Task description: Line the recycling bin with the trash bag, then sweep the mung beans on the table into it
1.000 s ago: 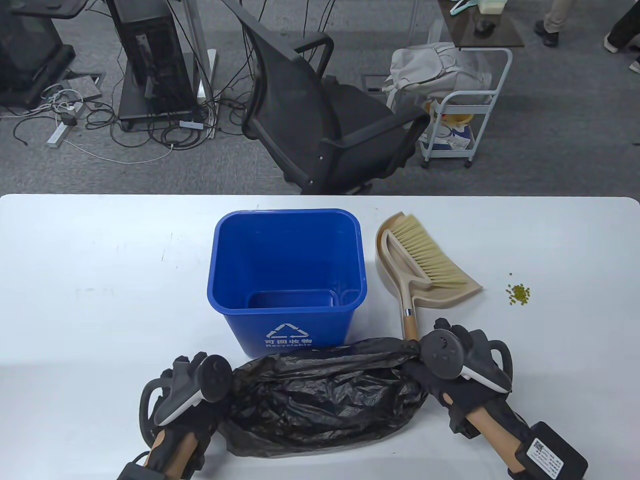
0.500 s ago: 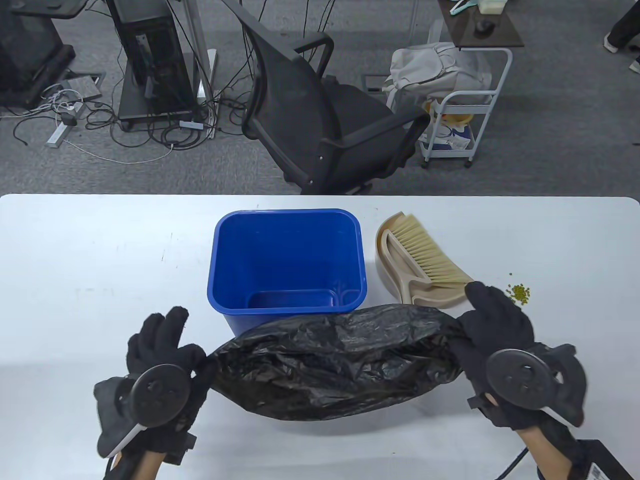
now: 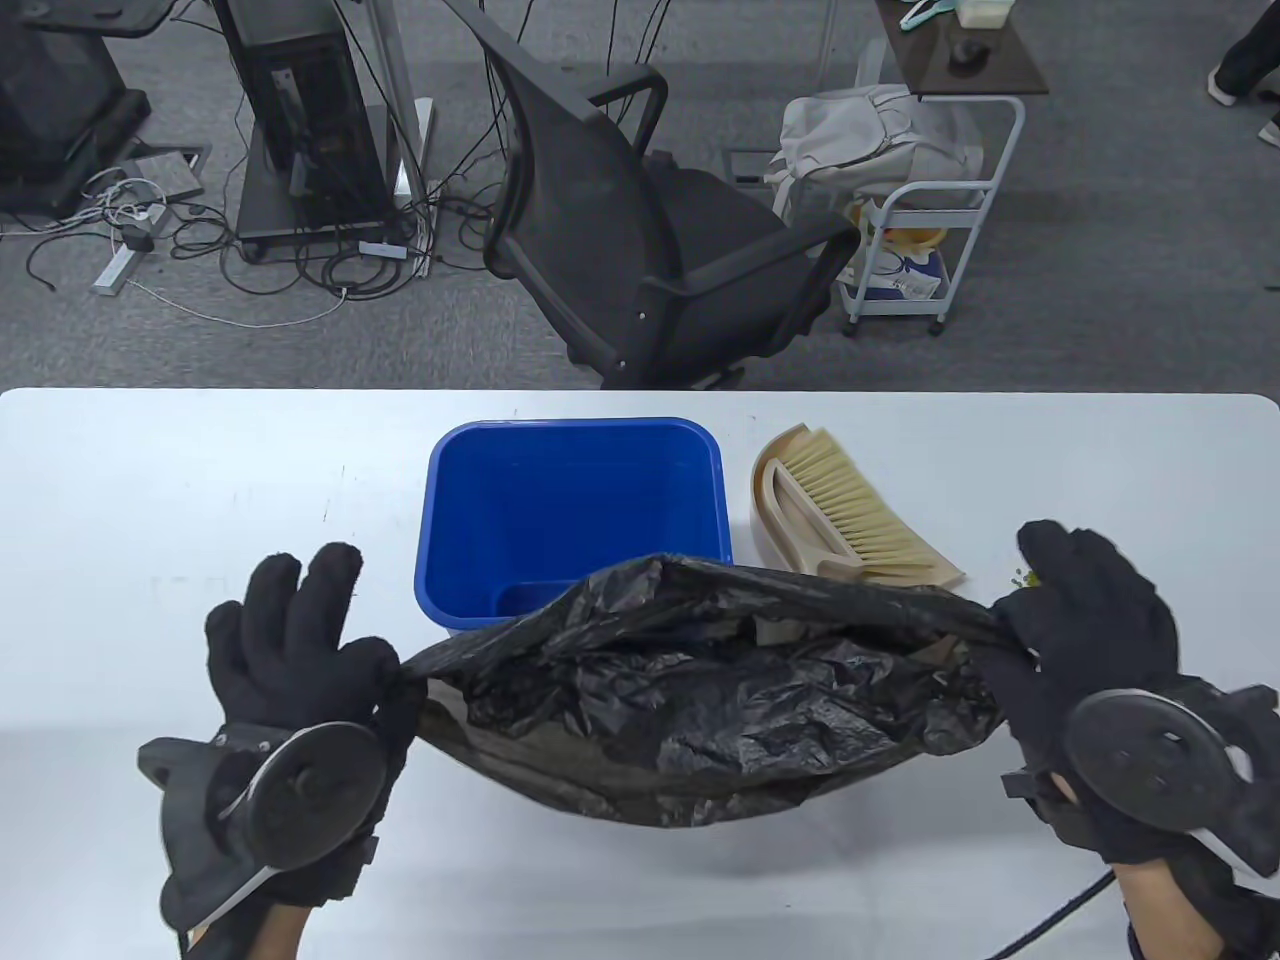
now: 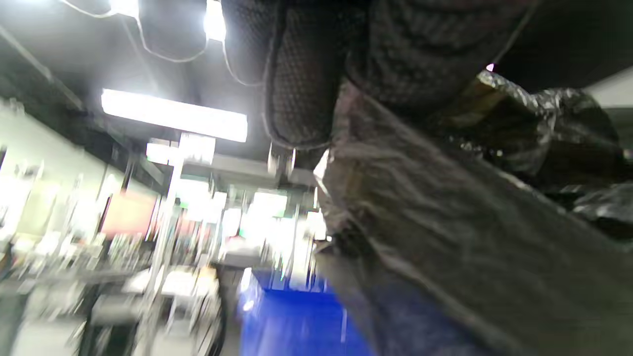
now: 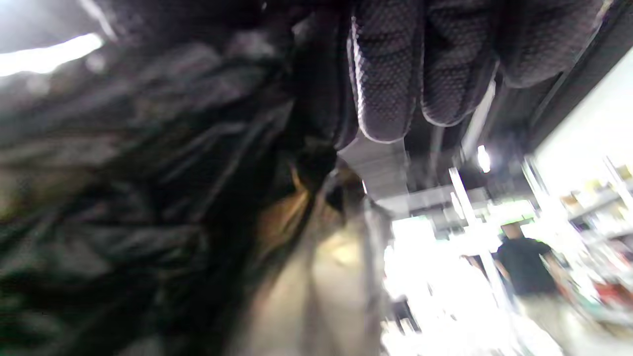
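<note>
A black trash bag (image 3: pixel 700 700) hangs stretched between my two hands, above the table and in front of the blue recycling bin (image 3: pixel 575 490). My left hand (image 3: pixel 300 640) pinches the bag's left end, its other fingers spread upward. My right hand (image 3: pixel 1090 610) grips the right end. The bag's mouth gapes a little and its upper edge overlaps the bin's near wall. A few mung beans (image 3: pixel 1022 577) peek out beside my right hand; the rest are hidden. In the left wrist view, a gloved finger (image 4: pixel 301 74) presses on the bag (image 4: pixel 445 222), with the bin (image 4: pixel 292 321) below.
A beige dustpan with a brush (image 3: pixel 850 510) lies right of the bin. The white table (image 3: pixel 180 480) ends just behind the bin, with an office chair (image 3: pixel 650 240) and a white cart (image 3: pixel 930 230) beyond it. A person (image 5: pixel 519 262) stands far off.
Both hands rose and moved apart with the bag. The bag lifted off the table, its mouth opened, and it now covers the bin's front and the brush handle.
</note>
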The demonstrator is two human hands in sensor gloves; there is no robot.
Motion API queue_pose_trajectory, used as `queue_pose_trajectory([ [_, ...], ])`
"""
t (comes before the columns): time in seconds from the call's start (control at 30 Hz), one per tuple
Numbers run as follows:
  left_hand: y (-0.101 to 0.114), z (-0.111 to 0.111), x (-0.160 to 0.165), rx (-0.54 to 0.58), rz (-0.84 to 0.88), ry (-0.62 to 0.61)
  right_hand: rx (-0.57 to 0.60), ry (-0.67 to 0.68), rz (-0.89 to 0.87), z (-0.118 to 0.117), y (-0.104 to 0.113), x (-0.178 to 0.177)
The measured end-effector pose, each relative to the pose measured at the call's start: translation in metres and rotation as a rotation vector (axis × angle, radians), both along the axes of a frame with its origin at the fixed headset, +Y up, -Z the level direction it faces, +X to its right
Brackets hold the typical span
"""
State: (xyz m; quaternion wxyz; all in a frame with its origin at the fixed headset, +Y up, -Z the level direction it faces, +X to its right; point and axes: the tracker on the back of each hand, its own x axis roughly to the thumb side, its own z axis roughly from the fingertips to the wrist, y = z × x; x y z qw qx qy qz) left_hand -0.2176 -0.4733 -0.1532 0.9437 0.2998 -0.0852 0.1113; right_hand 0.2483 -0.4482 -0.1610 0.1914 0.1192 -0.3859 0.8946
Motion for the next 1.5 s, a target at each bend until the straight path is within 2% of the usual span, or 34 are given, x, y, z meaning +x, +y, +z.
queue_pose_trajectory([
  [0.07,0.011,0.015,0.0,0.108,0.041,0.009,0.123,-0.022,-0.051,0.017,0.009,0.004],
  [0.1,0.01,0.013,0.0,0.103,0.017,0.032,0.126,-0.052,-0.025,0.015,0.006,0.003],
  [0.13,0.004,0.005,0.0,0.053,-0.045,0.081,0.062,-0.097,0.044,0.004,-0.002,-0.001],
  [0.2,-0.018,-0.017,-0.001,-0.125,-0.151,0.136,-0.262,-0.147,0.222,-0.037,-0.037,-0.011],
  [0.27,-0.032,-0.027,0.001,-0.209,-0.156,0.143,-0.421,-0.099,0.252,-0.057,-0.061,-0.016],
  [0.37,-0.036,-0.029,0.004,-0.176,-0.193,0.185,-0.334,-0.103,0.221,-0.057,-0.064,-0.019],
  [0.5,-0.033,-0.03,0.002,-0.17,-0.185,0.202,-0.307,-0.103,0.22,-0.056,-0.057,-0.023],
  [0.87,0.0,-0.039,-0.008,-0.051,-0.17,0.223,-0.216,-0.081,0.139,-0.066,-0.038,-0.027],
  [1.17,0.031,-0.07,-0.013,0.063,-0.134,0.234,-0.176,-0.036,0.036,-0.097,-0.031,-0.035],
  [1.5,0.049,-0.111,-0.019,0.027,-0.098,0.227,-0.23,0.065,-0.063,-0.132,-0.029,-0.05],
])
